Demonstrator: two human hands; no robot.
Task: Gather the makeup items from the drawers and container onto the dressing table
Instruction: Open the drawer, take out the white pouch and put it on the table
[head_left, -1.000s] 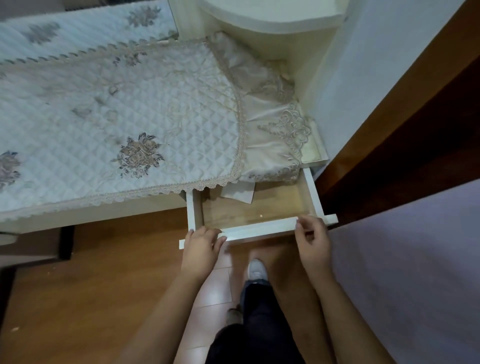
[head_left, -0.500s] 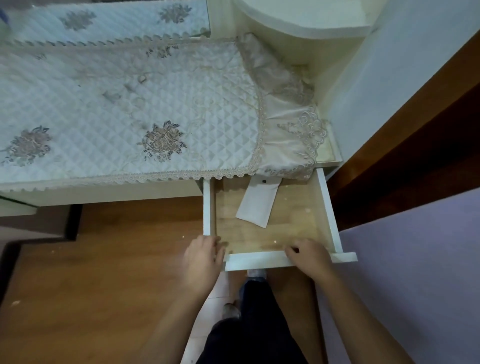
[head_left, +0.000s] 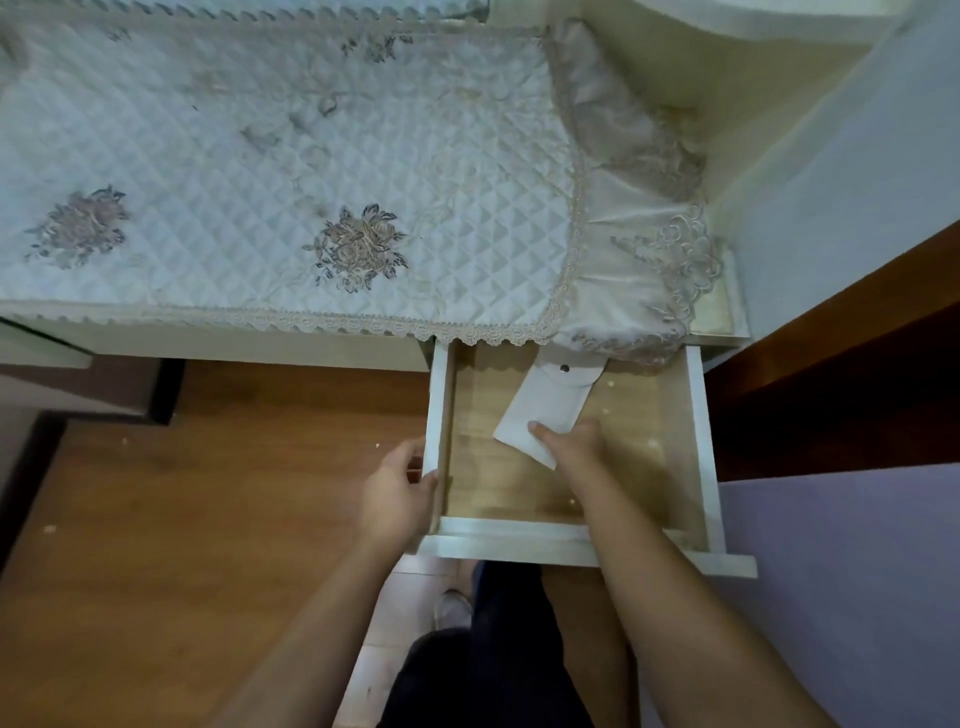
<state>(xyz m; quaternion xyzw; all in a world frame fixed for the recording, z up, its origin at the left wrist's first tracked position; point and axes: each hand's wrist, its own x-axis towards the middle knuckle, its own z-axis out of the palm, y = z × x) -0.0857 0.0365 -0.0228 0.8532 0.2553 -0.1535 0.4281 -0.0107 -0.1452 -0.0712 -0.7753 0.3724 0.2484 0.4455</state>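
The right hand (head_left: 571, 441) pinches the white snap pouch (head_left: 545, 410) in the open drawer (head_left: 698, 441), while the left hand (head_left: 400, 483), at 9 o'clock, grips the drawer's side.

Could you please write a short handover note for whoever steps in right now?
Left hand: gripping the left wall of the open drawer.
Right hand: inside the drawer, fingers on the near end of the white snap pouch; not yet lifted.
Pouch lies flat on the drawer floor, its far end under the lace edge of the quilted cover on the dressing table.
Done: drawer opened.
Left: lift the pouch onto the table, then check other drawers and the container, not in view.
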